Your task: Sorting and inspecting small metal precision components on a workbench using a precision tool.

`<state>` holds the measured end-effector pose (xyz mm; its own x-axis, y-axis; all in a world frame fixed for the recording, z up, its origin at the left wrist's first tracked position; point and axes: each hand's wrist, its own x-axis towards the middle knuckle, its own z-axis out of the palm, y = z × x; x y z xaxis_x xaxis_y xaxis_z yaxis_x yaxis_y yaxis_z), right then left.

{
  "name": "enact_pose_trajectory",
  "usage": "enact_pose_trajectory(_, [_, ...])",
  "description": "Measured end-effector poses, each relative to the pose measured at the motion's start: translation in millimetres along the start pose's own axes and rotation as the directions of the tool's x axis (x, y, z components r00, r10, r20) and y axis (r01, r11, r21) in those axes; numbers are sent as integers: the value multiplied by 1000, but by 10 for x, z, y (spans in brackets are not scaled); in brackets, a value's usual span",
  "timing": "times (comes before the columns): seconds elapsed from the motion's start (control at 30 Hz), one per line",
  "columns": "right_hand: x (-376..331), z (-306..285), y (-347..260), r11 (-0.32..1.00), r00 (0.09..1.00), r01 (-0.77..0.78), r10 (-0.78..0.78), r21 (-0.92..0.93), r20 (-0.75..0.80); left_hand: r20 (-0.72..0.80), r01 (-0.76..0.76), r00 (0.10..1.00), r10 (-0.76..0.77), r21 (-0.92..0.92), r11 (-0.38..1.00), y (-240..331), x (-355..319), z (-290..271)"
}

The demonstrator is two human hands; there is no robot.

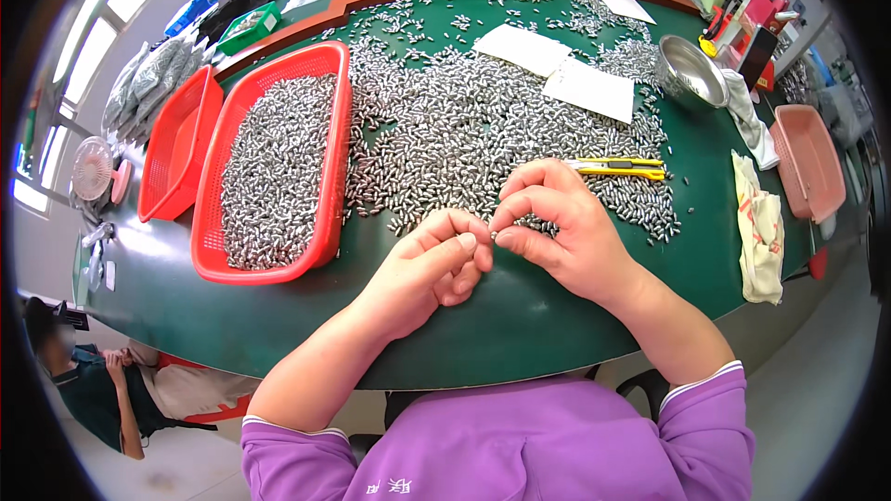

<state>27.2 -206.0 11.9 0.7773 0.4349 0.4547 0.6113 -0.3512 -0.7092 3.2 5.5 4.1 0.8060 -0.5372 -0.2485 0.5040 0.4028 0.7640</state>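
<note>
Both hands meet over the near side of a wide spread of small silver metal pieces on the green table. My right hand pinches a tiny metal piece between thumb and forefinger; most of it is covered by the fingertips. Against those fingertips rests my left hand, its fingers curled in and its thumb pressed on the forefinger. Whatever the left fingers hold is hidden. Just beyond my right hand, a yellow utility knife lies on the pieces. To the left, a red plastic basket is filled with similar pieces.
Another red basket stands farther left. White papers lie on the heap. At the right are a metal bowl, a cloth glove and a pink basket. A person sits at the lower left.
</note>
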Motion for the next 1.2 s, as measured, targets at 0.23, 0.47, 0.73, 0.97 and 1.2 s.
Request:
enact_pose_trajectory(0.23, [7, 15, 3, 998, 999, 46, -47, 44, 24, 47, 51, 998, -51, 10, 999, -19, -5, 3])
enact_pose_trajectory(0.47, [13, 34, -26, 998, 996, 55, -53, 21, -72, 24, 44, 999, -45, 61, 997, -17, 2, 9])
enact_pose_trajectory(0.73, [19, -6, -33, 980, 983, 179, -182, -87, -38, 2, 3, 1000, -3, 27, 1000, -39, -2, 22])
enact_pose_trajectory(0.97, [20, -30, -10, 961, 984, 113, -143, -254, -104, -32, -33, 999, 34, 17, 999, -21, 12, 2])
enact_pose_trajectory(1.2, [-37, 60, 89, 936, 987, 159, -141, -315, 81, -51, -126, 991, 124, -48, 991, -9, 39, -48])
